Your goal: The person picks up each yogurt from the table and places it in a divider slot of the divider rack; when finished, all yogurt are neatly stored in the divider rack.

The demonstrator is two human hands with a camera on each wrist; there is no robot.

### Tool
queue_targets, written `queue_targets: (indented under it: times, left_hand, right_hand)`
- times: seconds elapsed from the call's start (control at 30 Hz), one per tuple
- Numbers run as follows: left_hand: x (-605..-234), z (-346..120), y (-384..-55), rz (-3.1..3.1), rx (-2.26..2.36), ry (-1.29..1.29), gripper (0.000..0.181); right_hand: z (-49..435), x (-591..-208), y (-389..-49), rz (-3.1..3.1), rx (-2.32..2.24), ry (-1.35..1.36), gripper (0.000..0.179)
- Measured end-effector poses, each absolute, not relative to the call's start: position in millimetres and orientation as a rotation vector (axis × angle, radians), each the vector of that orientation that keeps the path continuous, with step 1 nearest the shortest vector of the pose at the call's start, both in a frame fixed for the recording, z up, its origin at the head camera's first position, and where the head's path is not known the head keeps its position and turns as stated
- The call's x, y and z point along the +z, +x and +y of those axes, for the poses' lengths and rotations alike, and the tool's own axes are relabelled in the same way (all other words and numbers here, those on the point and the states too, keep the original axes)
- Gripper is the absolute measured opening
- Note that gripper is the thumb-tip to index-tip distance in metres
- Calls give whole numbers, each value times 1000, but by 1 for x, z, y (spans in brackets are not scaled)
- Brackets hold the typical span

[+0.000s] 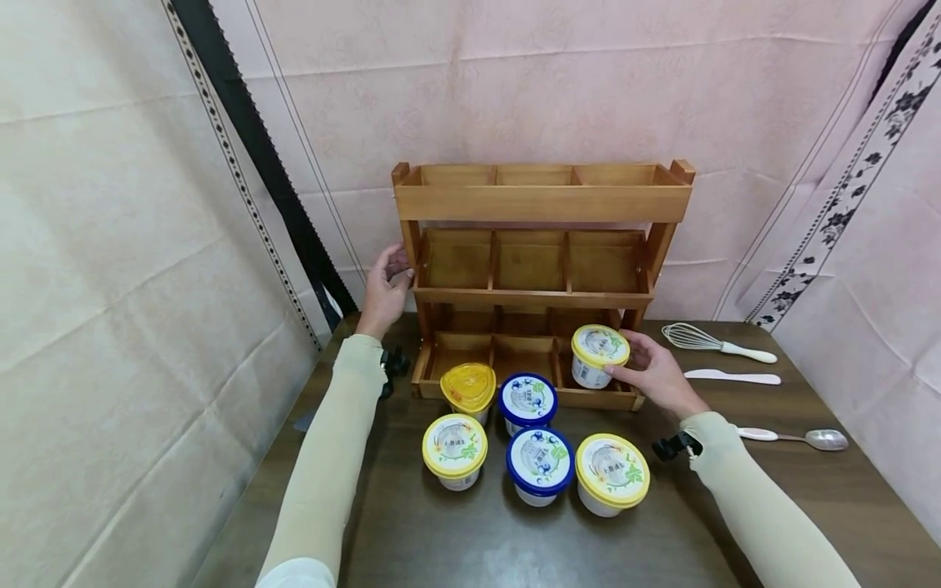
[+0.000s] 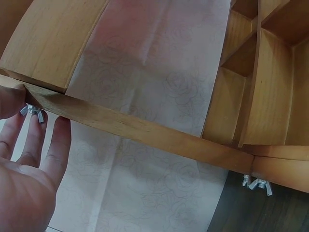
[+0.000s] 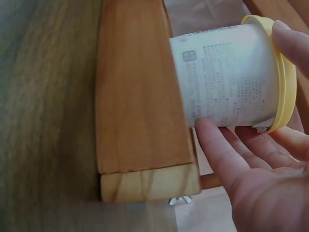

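Note:
A wooden three-tier rack (image 1: 540, 204) with divided compartments stands at the back of the table. My left hand (image 1: 385, 290) holds its left side post, thumb and fingertips on the wood beside a wing nut (image 2: 33, 111). My right hand (image 1: 654, 371) grips a white tub with a yellow lid (image 1: 600, 347) at the lowest tier's right compartment. In the right wrist view, the rack's front board (image 3: 145, 92) hides the base of this tub (image 3: 227, 77), so I cannot tell whether it touches the compartment floor.
Before the rack stand yellow-lidded tubs (image 1: 454, 446) (image 1: 613, 471), blue-lidded tubs (image 1: 528, 398) (image 1: 540, 462) and a tub with a plain yellow top (image 1: 468, 387). On the right lie a whisk (image 1: 716, 341), a white knife (image 1: 731, 376) and a spoon (image 1: 794, 437). Cloth hangs behind.

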State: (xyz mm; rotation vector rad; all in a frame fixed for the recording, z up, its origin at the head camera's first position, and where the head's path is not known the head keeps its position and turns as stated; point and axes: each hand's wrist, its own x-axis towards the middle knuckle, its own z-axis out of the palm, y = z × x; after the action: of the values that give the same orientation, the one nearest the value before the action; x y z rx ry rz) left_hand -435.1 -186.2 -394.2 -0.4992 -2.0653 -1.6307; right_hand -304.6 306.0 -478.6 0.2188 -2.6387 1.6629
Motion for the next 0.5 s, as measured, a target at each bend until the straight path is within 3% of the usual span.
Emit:
queue_targets:
  times: [0.5]
  left_hand:
    - [-394, -186, -436, -2074, -1650, -480, 51]
  right_hand:
    - [303, -490, -311, -2733, 1604, 233, 102]
